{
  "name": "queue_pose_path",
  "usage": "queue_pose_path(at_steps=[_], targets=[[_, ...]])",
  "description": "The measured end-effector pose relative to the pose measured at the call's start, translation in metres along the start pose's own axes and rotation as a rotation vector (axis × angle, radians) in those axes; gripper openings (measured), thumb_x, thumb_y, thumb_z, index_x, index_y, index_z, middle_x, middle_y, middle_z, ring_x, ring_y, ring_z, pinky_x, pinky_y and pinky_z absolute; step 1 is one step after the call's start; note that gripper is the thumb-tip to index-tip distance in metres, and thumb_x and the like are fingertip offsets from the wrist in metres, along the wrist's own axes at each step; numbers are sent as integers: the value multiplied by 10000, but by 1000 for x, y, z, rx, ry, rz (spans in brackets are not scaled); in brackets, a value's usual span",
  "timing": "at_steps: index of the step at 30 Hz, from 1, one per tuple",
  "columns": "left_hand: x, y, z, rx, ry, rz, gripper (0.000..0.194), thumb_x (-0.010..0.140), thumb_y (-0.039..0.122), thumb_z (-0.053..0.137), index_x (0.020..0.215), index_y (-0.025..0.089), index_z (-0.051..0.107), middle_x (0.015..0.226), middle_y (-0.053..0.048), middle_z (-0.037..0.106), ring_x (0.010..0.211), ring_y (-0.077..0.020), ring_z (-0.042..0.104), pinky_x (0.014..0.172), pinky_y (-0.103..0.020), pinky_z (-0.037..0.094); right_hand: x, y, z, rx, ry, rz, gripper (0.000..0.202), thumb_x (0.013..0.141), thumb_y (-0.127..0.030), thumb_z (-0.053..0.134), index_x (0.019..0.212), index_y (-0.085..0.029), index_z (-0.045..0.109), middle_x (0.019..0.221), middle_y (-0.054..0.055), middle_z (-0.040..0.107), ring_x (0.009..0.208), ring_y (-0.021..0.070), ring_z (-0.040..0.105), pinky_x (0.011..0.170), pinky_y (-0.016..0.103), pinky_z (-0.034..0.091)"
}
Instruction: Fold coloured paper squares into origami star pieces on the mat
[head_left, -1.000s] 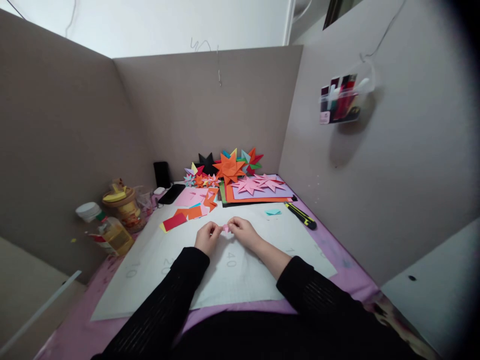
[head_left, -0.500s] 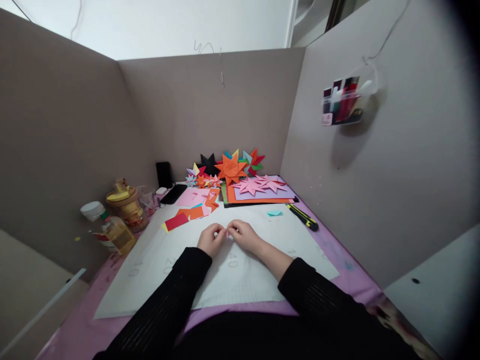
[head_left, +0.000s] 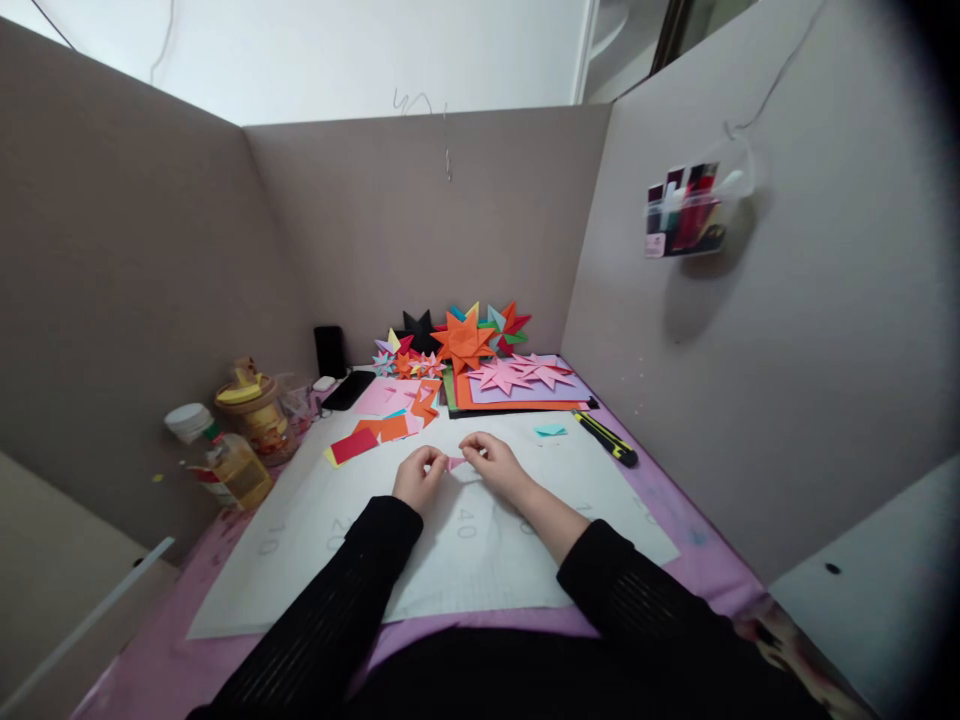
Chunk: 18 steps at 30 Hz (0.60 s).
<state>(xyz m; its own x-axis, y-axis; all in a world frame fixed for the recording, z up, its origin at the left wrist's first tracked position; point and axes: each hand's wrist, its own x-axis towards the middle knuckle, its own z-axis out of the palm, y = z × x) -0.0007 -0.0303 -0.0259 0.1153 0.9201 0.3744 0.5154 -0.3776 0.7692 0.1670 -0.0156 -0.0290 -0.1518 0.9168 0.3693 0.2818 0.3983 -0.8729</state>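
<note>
Between my two hands is a small pink piece of paper [head_left: 455, 463], folded to a point as far as it shows. My left hand [head_left: 420, 478] pinches its left end, and the fingertips cover part of it. At the right end my right hand [head_left: 493, 466] has thumb and forefinger closed on the paper. Both hands are just above the white sheet [head_left: 480, 560] with pencilled numbers. To the right of my right hand lies a small folded turquoise paper [head_left: 550, 430].
A yellow-black cutter knife [head_left: 606, 440] lies at right. Folded paper stars [head_left: 463, 342] stand at the back beside stacked coloured sheets [head_left: 525, 404]. Loose orange and red papers [head_left: 354, 446], a phone [head_left: 349, 390], a glue bottle [head_left: 238, 474] and a pot [head_left: 262, 415] are left. Grey panels surround the table.
My right hand has shifted slightly up and away from the left, and more of the pink paper shows between the fingertips. The view has tilted a little.
</note>
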Motion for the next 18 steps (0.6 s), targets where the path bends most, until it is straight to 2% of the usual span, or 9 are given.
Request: queue_pose_path(at_steps=[2,7,14,18], targets=[[-1,1,1,29,-15,38,213,803,304,449,685,168,564,686,-7,571,662,-130,515,573,-222,372,-3,-4,3,-42,-32,-59,90,747,-210,523,778,-172,599,802,17,577,747,135,519,649,240,396],[-3,4,1,75,-62,81,224,804,300,446,669,167,566,682,-17,574,666,-139,511,585,-233,382,-7,-7,9,-118,-91,-120,98,746,-154,501,670,-175,558,706,-3,537,698,126,495,631,236,384],[-2,3,3,-91,-122,-50,284,773,385,490,677,145,606,634,-14,597,590,-128,518,528,-219,394,-6,-2,8,-63,-86,-51,86,739,-186,512,668,-169,556,701,-3,537,687,127,491,598,228,379],[-3,7,2,-89,-160,-83,293,753,389,513,639,135,604,570,0,570,542,-111,481,521,-216,380,-5,-1,7,-12,-70,-15,79,725,-191,511,666,-166,558,688,-6,540,673,125,488,591,226,375]])
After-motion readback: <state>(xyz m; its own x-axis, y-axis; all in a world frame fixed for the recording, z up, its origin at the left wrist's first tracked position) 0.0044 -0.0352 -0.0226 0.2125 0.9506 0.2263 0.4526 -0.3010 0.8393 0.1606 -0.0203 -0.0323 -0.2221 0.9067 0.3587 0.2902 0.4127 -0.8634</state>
